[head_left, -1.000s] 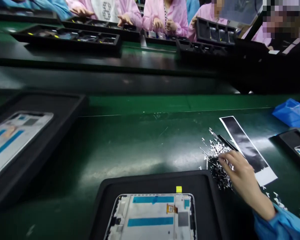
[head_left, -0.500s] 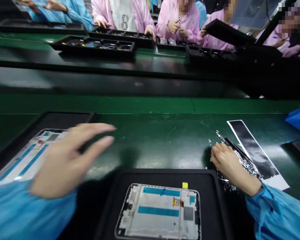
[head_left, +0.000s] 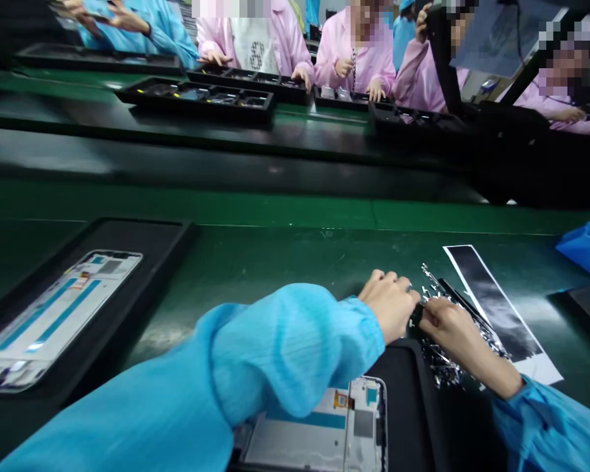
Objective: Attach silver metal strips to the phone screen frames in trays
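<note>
At far left of the frame a black tray (head_left: 142, 262) on the green table (head_left: 275, 262) holds a bare phone frame (head_left: 54, 321). Right of centre, the left hand (head_left: 391, 305) and right hand (head_left: 447, 324) meet, fingers curled, at the pile of small shiny metal parts (head_left: 452, 367); whether either pinches a piece cannot be told. The step looks like picking one part, which calls for a fine fingertip pinch. The parts are tiny, silvery and tangled.

Both hands, left hand (head_left: 391, 303) and right hand (head_left: 450, 322), on the metal-parts pile (head_left: 442, 357) (right of the near tray (head_left: 408, 400)).
</note>
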A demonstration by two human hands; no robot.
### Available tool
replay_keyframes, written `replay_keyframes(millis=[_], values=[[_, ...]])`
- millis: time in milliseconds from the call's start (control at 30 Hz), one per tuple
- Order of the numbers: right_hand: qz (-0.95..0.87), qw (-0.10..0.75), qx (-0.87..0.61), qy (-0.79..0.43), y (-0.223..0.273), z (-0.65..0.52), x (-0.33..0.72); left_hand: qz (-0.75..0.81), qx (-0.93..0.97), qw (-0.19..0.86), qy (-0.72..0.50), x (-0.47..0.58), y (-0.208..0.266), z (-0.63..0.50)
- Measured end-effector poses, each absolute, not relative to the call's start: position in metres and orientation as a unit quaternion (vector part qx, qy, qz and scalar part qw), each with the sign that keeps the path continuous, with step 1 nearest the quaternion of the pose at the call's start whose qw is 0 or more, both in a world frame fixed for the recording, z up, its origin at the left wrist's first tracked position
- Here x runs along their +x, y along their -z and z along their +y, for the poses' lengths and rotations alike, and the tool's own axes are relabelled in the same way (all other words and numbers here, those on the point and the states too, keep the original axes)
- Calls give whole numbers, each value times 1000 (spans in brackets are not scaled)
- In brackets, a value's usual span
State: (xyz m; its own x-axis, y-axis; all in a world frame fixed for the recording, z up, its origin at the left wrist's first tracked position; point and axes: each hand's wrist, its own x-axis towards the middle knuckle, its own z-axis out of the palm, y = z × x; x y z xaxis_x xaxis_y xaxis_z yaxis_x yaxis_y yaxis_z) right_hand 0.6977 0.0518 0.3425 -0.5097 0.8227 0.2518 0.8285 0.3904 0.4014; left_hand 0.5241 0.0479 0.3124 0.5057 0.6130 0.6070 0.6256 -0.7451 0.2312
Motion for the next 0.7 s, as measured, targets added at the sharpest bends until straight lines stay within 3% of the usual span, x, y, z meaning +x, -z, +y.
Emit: replay_keyframes(millis=[267,500,700], values=[[-817,170,-543,95,-359,29,724,-291,-908,23,302,570,-316,87],[-806,230,-545,22,-350,20,731,-289,-916,5,276,572,-317,84],[-803,253,-540,15,-342,23,725,-288,-914,-71,277,568,-317,84]])
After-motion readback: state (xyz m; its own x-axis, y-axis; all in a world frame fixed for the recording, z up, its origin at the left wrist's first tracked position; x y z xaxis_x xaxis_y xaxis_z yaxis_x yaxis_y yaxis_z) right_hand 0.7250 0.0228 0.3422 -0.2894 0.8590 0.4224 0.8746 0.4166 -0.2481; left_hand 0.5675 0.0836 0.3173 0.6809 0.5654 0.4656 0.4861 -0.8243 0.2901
